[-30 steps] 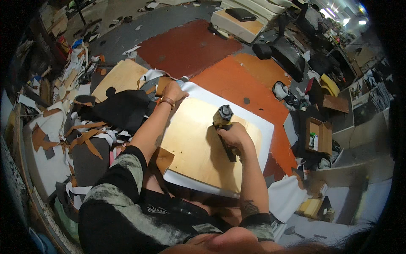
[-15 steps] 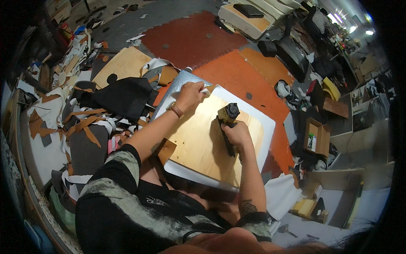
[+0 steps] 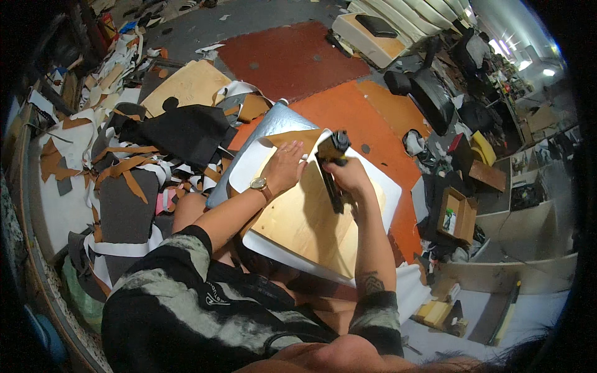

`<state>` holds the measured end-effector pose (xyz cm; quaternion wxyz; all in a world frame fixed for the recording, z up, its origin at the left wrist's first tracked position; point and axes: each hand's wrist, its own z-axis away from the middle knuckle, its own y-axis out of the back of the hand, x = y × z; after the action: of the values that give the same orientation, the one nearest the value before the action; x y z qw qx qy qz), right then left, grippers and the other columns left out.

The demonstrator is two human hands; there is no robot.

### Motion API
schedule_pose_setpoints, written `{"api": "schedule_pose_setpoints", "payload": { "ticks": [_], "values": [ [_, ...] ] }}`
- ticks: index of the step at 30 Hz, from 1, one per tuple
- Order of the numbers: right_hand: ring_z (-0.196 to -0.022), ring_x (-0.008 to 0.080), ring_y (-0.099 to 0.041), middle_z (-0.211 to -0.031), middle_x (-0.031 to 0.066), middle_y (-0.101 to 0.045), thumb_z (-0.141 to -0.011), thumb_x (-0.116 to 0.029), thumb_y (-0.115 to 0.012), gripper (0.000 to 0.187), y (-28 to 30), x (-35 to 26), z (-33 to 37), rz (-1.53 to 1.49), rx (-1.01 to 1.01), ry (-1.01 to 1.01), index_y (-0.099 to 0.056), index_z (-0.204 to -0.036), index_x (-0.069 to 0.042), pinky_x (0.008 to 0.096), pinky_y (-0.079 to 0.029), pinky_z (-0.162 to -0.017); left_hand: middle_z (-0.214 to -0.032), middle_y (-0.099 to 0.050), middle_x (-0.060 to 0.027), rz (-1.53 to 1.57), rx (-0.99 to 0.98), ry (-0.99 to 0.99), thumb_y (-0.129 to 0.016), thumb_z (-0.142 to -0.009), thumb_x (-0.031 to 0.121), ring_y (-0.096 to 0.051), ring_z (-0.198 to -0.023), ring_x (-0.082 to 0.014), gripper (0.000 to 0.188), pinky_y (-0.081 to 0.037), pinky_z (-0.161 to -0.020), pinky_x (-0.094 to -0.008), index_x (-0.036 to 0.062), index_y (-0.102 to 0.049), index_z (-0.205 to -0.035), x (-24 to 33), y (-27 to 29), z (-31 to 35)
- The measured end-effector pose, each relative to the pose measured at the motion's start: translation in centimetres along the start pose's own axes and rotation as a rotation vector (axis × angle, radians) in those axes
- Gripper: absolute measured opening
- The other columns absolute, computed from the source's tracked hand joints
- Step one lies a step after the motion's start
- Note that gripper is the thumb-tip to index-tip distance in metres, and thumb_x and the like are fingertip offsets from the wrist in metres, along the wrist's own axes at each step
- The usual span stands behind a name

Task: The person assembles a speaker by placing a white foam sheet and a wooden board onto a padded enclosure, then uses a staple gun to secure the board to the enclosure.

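A plywood board (image 3: 292,214) lies in front of me on white upholstery material (image 3: 390,198), which shows around its edges. At the far left side, a flap (image 3: 287,138) of that material, tan on its inner face, is folded over toward the board. My left hand (image 3: 283,169) presses on the fold, fingers stretched out. My right hand (image 3: 352,179) grips a black and yellow staple gun (image 3: 333,148) above the board, its nose near the board's far edge. Where the nose meets the material is hard to make out.
A silvery sheet (image 3: 283,117) juts from beneath the work. Beyond lie orange sheeting (image 3: 323,112) and a dark red sheet (image 3: 283,59). Leather scraps (image 3: 121,168) and black material (image 3: 183,137) are heaped at left. An open cardboard box (image 3: 457,214) stands at right.
My left hand has gone from pinching the material's edge to lying flat on the folded flap. The staple gun has moved slightly away from me, toward the board's far edge.
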<state>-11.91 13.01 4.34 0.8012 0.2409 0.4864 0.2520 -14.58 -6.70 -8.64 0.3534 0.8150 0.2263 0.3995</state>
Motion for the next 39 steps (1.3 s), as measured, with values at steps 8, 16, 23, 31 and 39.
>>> {"api": "schedule_pose_setpoints", "payload": {
  "ticks": [8, 16, 23, 31, 39],
  "values": [
    [-0.063, 0.0206, -0.067, -0.075, 0.0136, -0.071, -0.083, -0.032, -0.077, 0.039, -2.7, -6.2, -5.3, 0.218, -0.046, 0.034, -0.072, -0.089, 0.006, 0.0357, -0.054, -0.061, -0.094, -0.071, -0.022, 0.05, -0.062, 0.039, -0.066, -0.088, 0.013, -0.067, -0.092, -0.0389, 0.016, -0.054, -0.088, -0.0478, -0.0009, -0.069, -0.094, 0.5, 1.5, 0.4],
    [-0.054, 0.0126, -0.053, -0.065, 0.0031, -0.06, -0.087, -0.032, -0.079, 0.031, 0.6, -0.9, -0.8, -0.204, 0.019, -0.055, -0.073, -0.09, -0.002, 0.0328, -0.041, -0.051, -0.103, -0.071, -0.0241, 0.02, 0.226, -0.137, -0.066, -0.087, 0.013, -0.069, -0.098, -0.0381, 0.024, -0.053, -0.094, -0.0468, -0.0053, -0.066, -0.103, 0.2, -0.5, 0.2],
    [-0.08, 0.0202, -0.071, -0.095, 0.0135, -0.076, -0.089, -0.031, -0.078, 0.04, 3.4, 10.8, 12.9, -0.255, 0.304, -0.236, -0.075, -0.112, 0.002, 0.0371, -0.057, -0.074, -0.105, -0.071, -0.0251, 0.009, 0.035, 0.0, -0.068, -0.093, 0.026, -0.07, -0.092, -0.0368, 0.035, -0.054, -0.086, -0.0492, -0.0058, -0.068, -0.108, 0.9, 0.7, -0.4],
    [-0.107, 0.041, -0.071, -0.11, 0.0258, -0.074, -0.086, -0.044, -0.073, 0.051, 2.8, 13.0, 15.8, -0.054, 0.313, -0.28, -0.074, -0.117, -0.004, 0.0458, -0.055, -0.095, -0.103, -0.075, -0.0217, -0.015, -0.348, -0.192, -0.073, -0.089, 0.047, -0.071, -0.098, -0.0424, 0.049, -0.056, -0.086, -0.05, 0.0059, -0.073, -0.116, 12.1, -7.0, -14.1],
    [-0.107, 0.0414, -0.07, -0.11, 0.0228, -0.075, -0.091, -0.042, -0.07, 0.043, 3.7, 12.1, 16.2, -0.077, 0.229, -0.395, -0.073, -0.116, -0.008, 0.0485, -0.055, -0.095, -0.115, -0.074, -0.0218, 0.034, -0.91, -0.298, -0.083, -0.08, 0.049, -0.071, -0.109, -0.0386, 0.059, -0.056, -0.092, -0.0485, 0.007, -0.073, -0.121, 21.3, -21.5, -19.4]
  ]
}}
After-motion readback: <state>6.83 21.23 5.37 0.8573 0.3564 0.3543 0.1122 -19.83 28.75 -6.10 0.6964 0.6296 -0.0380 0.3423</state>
